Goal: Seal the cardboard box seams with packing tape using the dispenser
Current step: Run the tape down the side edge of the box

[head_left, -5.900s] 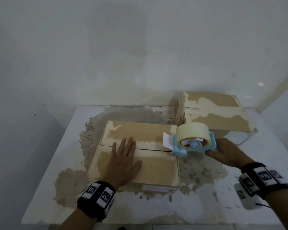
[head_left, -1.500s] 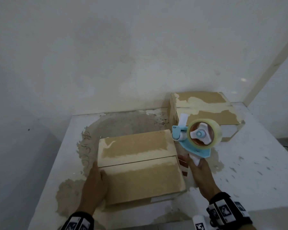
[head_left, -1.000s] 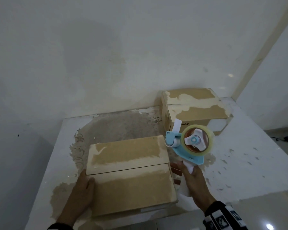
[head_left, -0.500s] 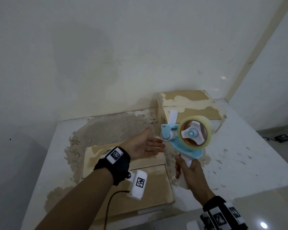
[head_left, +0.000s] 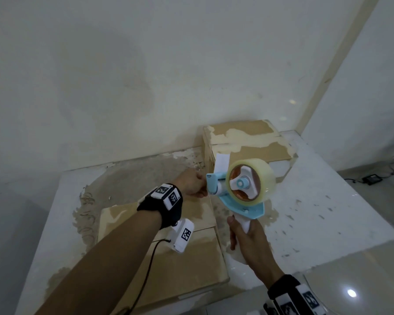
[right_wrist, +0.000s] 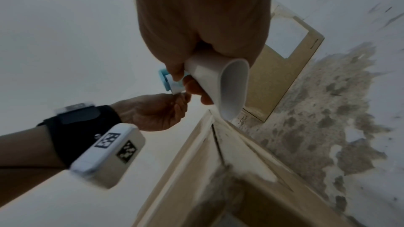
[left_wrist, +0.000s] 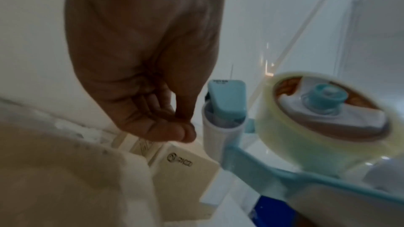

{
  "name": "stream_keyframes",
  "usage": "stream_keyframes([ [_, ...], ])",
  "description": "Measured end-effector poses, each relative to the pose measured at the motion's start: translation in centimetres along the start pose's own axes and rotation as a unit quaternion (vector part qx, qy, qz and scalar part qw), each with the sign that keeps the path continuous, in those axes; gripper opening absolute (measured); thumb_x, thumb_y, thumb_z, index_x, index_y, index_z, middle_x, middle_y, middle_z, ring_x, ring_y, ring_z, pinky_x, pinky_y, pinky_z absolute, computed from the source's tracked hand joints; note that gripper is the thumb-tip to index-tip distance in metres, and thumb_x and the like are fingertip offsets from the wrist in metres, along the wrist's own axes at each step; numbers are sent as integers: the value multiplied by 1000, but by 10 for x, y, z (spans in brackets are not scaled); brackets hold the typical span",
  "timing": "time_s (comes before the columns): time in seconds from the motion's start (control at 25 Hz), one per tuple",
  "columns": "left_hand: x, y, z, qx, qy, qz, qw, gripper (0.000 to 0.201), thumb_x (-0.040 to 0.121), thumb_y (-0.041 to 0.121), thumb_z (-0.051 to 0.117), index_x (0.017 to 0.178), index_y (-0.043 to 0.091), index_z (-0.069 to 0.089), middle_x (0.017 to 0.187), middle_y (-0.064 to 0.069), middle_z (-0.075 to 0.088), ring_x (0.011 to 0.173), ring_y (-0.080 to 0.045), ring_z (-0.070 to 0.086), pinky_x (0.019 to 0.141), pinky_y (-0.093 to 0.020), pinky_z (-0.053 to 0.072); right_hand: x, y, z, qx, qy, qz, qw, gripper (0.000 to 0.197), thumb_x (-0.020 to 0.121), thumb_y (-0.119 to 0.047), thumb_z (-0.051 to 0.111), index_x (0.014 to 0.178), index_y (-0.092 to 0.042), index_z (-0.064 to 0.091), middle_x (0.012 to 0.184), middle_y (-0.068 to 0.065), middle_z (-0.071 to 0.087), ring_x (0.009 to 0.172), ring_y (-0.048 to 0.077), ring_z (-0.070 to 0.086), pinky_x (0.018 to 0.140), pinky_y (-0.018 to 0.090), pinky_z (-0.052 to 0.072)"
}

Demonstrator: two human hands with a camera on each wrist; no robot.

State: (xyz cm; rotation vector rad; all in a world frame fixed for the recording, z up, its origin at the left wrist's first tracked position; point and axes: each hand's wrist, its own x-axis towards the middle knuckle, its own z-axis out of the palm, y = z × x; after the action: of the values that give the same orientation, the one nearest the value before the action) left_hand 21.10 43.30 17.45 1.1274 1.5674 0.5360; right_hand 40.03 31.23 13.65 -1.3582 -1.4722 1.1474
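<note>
My right hand [head_left: 243, 237] grips the white handle [right_wrist: 214, 78] of the blue tape dispenser [head_left: 241, 205] and holds it upright above the table, right of the near box. Its clear tape roll [head_left: 259, 178] faces me. My left hand [head_left: 201, 189] reaches over the near cardboard box [head_left: 191, 264] to the dispenser's front roller [left_wrist: 220, 132]. There its thumb and forefinger [left_wrist: 186, 132] pinch together at the tape end; the clear tape itself is hard to make out. The box's flaps are shut and a centre seam [head_left: 205, 228] shows.
A second, taller cardboard box [head_left: 248, 137] stands at the back against the wall, behind the dispenser. The white table [head_left: 328, 212] has worn brown patches. Its right edge drops to a floor with a cable and adapter [head_left: 373, 178].
My left hand left the box's left side, rose and reached to the dispenser's roller, going from open fingers to a pinch. My right hand lifted the dispenser off the box.
</note>
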Motion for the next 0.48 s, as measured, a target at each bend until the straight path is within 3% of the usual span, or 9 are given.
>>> stream_keyframes([
  [0.12, 15, 5, -7, 75, 22, 23, 997, 22, 92, 12, 57, 73, 2, 63, 63, -11, 62, 44, -10, 60, 55, -26, 56, -11, -1, -3, 21, -7, 43, 999, 44, 99, -21, 51, 66, 6, 52, 49, 22, 55, 48, 31, 58, 56, 31, 51],
  [0.2, 20, 6, -9, 98, -1, 26, 995, 21, 91, 12, 60, 72, 3, 63, 62, -10, 63, 45, -11, 60, 59, -30, 56, -21, -1, -4, 55, 1, 103, 993, 43, 99, -21, 51, 66, 6, 53, 49, 18, 56, 46, 25, 59, 55, 30, 52],
  [0.36, 26, 6, 6, 154, -29, 22, 987, 23, 88, 9, 64, 65, 4, 59, 57, -9, 60, 39, -11, 55, 39, -18, 46, -30, 5, 13, 189, 56, 235, 952, 28, 97, -16, 56, 75, 1, 55, 60, 19, 56, 53, 30, 68, 55, 39, 59],
  [0.48, 33, 10, 9, 197, -16, 23, 980, 31, 88, 7, 61, 58, 5, 57, 50, -8, 56, 28, -8, 48, 33, -14, 40, -22, 7, 22, 208, 53, 256, 943, 21, 97, -17, 56, 86, 1, 54, 70, 22, 52, 59, 38, 71, 53, 39, 59],
])
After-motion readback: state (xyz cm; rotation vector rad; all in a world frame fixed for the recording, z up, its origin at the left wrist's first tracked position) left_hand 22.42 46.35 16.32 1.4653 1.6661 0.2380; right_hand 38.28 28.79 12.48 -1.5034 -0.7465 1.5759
